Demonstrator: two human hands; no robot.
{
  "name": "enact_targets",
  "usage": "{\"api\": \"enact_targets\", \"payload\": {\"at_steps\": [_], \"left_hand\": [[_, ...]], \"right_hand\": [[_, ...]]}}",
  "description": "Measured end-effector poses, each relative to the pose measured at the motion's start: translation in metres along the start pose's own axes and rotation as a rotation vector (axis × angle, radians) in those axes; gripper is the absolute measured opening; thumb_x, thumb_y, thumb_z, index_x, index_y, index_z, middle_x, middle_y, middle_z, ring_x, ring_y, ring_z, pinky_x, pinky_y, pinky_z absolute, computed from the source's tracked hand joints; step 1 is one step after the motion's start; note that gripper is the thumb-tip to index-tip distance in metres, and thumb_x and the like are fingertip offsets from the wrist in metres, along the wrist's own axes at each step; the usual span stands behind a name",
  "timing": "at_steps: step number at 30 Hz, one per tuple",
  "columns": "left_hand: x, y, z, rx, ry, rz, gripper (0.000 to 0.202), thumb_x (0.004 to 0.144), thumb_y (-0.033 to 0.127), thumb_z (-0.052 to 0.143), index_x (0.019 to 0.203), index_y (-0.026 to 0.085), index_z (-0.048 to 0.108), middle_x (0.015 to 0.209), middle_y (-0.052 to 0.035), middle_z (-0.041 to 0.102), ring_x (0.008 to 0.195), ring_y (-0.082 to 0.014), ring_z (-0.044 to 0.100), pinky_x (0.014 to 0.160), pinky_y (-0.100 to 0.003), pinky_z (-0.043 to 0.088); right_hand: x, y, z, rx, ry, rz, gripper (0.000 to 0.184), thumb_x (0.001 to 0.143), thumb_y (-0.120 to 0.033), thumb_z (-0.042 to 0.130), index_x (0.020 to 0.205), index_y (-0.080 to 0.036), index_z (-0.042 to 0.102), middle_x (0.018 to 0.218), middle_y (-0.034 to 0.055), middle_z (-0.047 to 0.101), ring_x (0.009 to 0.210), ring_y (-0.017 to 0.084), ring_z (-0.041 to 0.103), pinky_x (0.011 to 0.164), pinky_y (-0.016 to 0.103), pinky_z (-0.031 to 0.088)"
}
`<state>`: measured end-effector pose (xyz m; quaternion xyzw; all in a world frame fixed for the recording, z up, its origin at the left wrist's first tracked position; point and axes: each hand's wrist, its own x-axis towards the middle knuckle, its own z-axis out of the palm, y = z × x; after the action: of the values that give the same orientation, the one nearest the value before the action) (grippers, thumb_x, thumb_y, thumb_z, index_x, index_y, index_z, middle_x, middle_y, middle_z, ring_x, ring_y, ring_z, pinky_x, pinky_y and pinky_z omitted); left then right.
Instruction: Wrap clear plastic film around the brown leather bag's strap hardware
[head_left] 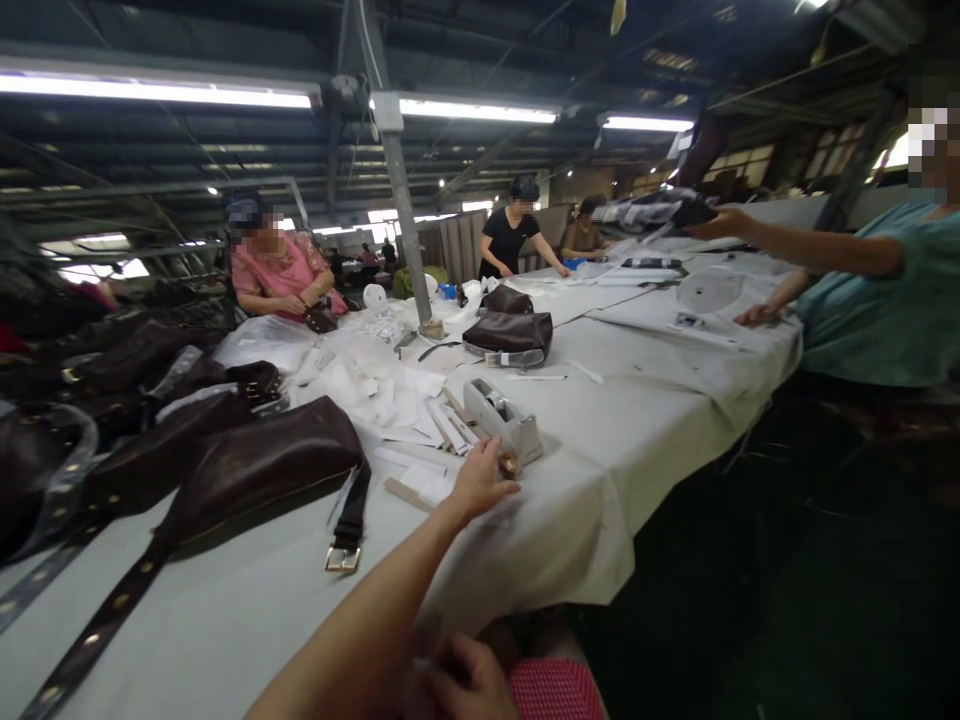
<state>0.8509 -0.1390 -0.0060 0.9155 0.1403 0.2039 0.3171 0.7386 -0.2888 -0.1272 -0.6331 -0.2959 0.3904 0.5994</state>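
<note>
My left hand (480,478) reaches over the table edge, just in front of a grey tape dispenser (506,420). Its thumb and fingers close around a small shiny brownish thing (509,463) whose kind I cannot make out. Low in the view, near my lap, my right hand (476,682) is curled and smeared by motion; what it holds, if anything, does not show clearly. Left of my left arm lies a dark brown leather bag (270,465) with a studded strap (94,635) and a buckle (343,558). White card strips (450,425) lie beside the dispenser.
More dark bags (142,370) pile up at the left. Another brown bag (510,335) sits mid-table near a metal post (405,210). Crumpled white wrapping (360,365) spreads behind the strips. Co-workers stand around the white-covered table (600,440); at right, one's hand (720,222) holds a wrapped item.
</note>
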Motion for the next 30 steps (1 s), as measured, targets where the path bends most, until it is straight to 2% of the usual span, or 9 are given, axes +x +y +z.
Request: {"api": "enact_targets", "payload": {"at_steps": [4, 8, 12, 14, 16, 18, 24, 26, 30], "left_hand": [[-0.004, -0.001, -0.01, -0.026, 0.027, 0.008, 0.075, 0.063, 0.018, 0.074, 0.132, 0.013, 0.046, 0.136, -0.0169, 0.046, 0.128, -0.0312, 0.043, 0.111, -0.043, 0.031], [-0.013, 0.023, -0.02, -0.227, 0.09, 0.018, 0.062, 0.075, 0.029, 0.065, 0.131, 0.011, 0.046, 0.14, -0.0182, 0.043, 0.131, -0.0286, 0.039, 0.112, -0.043, 0.029], [-0.046, 0.063, -0.042, -1.055, -0.211, -0.162, 0.057, 0.083, 0.057, 0.052, 0.119, 0.013, 0.055, 0.127, -0.0178, 0.058, 0.117, -0.0289, 0.054, 0.1, -0.045, 0.041], [-0.071, 0.073, -0.055, -1.218, -0.4, -0.201, 0.053, 0.082, 0.056, 0.056, 0.114, 0.013, 0.059, 0.117, -0.0157, 0.064, 0.109, -0.0274, 0.06, 0.096, -0.043, 0.044], [-0.101, 0.071, -0.066, -1.19, -0.547, -0.209, 0.045, 0.081, 0.046, 0.063, 0.112, 0.014, 0.062, 0.109, -0.013, 0.067, 0.1, -0.025, 0.063, 0.092, -0.04, 0.045], [-0.134, 0.058, -0.072, -1.073, -0.68, -0.255, 0.04, 0.082, 0.041, 0.064, 0.111, 0.014, 0.064, 0.105, -0.012, 0.068, 0.096, -0.0244, 0.064, 0.09, -0.039, 0.046], [-0.229, 0.013, -0.064, -0.381, -0.932, -0.271, 0.027, 0.087, 0.032, 0.052, 0.1, 0.016, 0.069, 0.099, -0.0046, 0.069, 0.092, -0.0212, 0.06, 0.086, -0.032, 0.045], [-0.248, 0.009, -0.057, -0.366, -0.928, -0.266, 0.026, 0.087, 0.03, 0.051, 0.098, 0.015, 0.07, 0.096, -0.0037, 0.069, 0.089, -0.0199, 0.06, 0.084, -0.029, 0.045], [-0.257, 0.017, -0.031, -0.377, -0.74, -0.241, 0.024, 0.09, 0.025, 0.049, 0.091, 0.016, 0.071, 0.088, -0.002, 0.069, 0.084, -0.0164, 0.059, 0.081, -0.026, 0.043]], "right_hand": [[-0.009, -0.021, 0.0, -0.01, -0.06, -0.04, 0.04, 0.069, -0.055, 0.065, 0.063, -0.018, 0.052, 0.06, -0.001, 0.05, 0.065, 0.016, 0.047, 0.06, 0.025, 0.038], [-0.016, -0.029, 0.001, 0.005, -0.061, -0.025, 0.035, 0.071, -0.05, 0.066, 0.067, -0.016, 0.056, 0.064, -0.0004, 0.054, 0.066, 0.016, 0.049, 0.062, 0.025, 0.039], [-0.018, -0.04, -0.008, 0.14, -0.02, -0.036, 0.039, 0.072, -0.053, 0.067, 0.069, -0.015, 0.057, 0.063, -0.0011, 0.055, 0.061, 0.014, 0.048, 0.058, 0.025, 0.04], [-0.021, -0.05, -0.021, 0.215, 0.004, -0.073, 0.04, 0.071, -0.054, 0.069, 0.068, -0.016, 0.056, 0.063, -0.0021, 0.055, 0.059, 0.013, 0.048, 0.058, 0.025, 0.041], [-0.025, -0.058, -0.042, 0.206, 0.017, -0.087, 0.038, 0.074, -0.054, 0.068, 0.069, -0.017, 0.058, 0.062, -0.0026, 0.056, 0.056, 0.012, 0.048, 0.055, 0.025, 0.04], [-0.032, -0.059, -0.069, 0.215, 0.051, -0.107, 0.035, 0.071, -0.049, 0.073, 0.074, -0.016, 0.062, 0.071, 0.0, 0.063, 0.067, 0.014, 0.056, 0.066, 0.026, 0.045], [-0.081, -0.026, -0.14, 0.416, 0.338, 0.097, 0.04, 0.059, -0.038, 0.083, 0.064, -0.017, 0.05, 0.092, 0.0034, 0.067, 0.087, 0.02, 0.063, 0.076, 0.028, 0.048], [-0.102, -0.012, -0.145, 0.358, 0.352, 0.153, 0.04, 0.059, -0.036, 0.083, 0.064, -0.018, 0.047, 0.082, 0.0008, 0.065, 0.078, 0.017, 0.062, 0.071, 0.027, 0.048], [-0.129, 0.006, -0.135, 0.051, 0.255, 0.267, 0.028, 0.07, -0.041, 0.072, 0.079, -0.02, 0.057, 0.062, -0.0038, 0.055, 0.055, 0.011, 0.048, 0.054, 0.023, 0.038]]}}
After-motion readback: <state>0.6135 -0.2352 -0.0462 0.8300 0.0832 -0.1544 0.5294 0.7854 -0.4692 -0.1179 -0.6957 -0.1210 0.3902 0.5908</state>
